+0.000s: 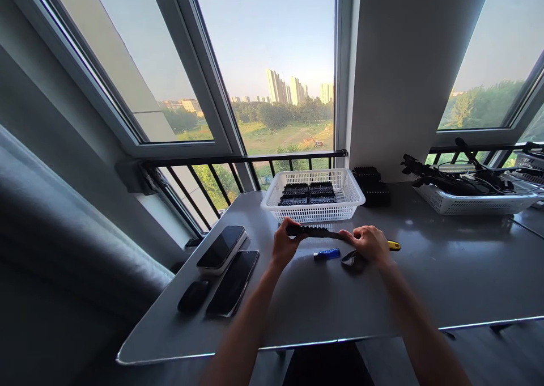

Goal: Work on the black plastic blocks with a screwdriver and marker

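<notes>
A long black toothed strip spans the space between my hands, just in front of a white basket. My left hand is closed on its left end, thumb and fingers pinching it. My right hand grips the other end. Beneath the strip, a blue object lies on the table. A dark crumpled item rests below my right hand. The yellow end of a tool sticks out to the right of that hand; its rest is hidden.
The white basket holds black parts. Black blocks are stacked beside it. Another basket with black items and cables stands at the right. Two phones and a mouse lie on the table's left.
</notes>
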`<state>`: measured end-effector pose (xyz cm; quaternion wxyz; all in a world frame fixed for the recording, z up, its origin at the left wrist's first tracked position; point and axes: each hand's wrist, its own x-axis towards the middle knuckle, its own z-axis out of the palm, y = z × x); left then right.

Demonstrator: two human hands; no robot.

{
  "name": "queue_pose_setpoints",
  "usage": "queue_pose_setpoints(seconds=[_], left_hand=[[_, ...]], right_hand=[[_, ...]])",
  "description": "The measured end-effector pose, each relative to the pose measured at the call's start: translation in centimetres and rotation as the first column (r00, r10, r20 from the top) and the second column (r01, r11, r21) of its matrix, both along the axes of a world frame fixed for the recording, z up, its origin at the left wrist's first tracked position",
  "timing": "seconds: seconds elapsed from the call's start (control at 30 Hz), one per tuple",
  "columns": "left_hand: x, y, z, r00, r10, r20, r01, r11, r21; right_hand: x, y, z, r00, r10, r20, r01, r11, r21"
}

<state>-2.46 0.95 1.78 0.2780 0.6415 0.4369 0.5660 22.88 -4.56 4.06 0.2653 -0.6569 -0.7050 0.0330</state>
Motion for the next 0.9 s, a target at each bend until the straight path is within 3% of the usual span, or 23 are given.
queue_pose_setpoints(seconds=[0.2,0.4,0.6,0.9], left_hand=[[0.0,-0.3,0.2,1.0,-0.004,-0.016,0.004,1.0,0.003],[0.5,-0.7,0.7,0.999,0.004,-0.035,-0.003,1.0,0.006],[2.5,-2.1,0.7,0.997,-0.063,0.032,0.065,0.997,-0.04],[3.4,-2.9,0.3,0.983,-0.174,0.058,0.175,0.984,-0.02]], right_hand=[[0.3,0.1,-0.2,0.999,0.006,-0.04,-0.007,1.0,-0.012],[-0.2,0.1,-0.2,0.983,0.068,-0.169,-0.054,0.995,0.084],[-1.9,0.2,-0.1,0.872,0.183,-0.454,-0.16,0.983,0.089],[-2.2,0.5,-0.7,0.721,0.282,-0.632,-0.292,0.952,0.092]])
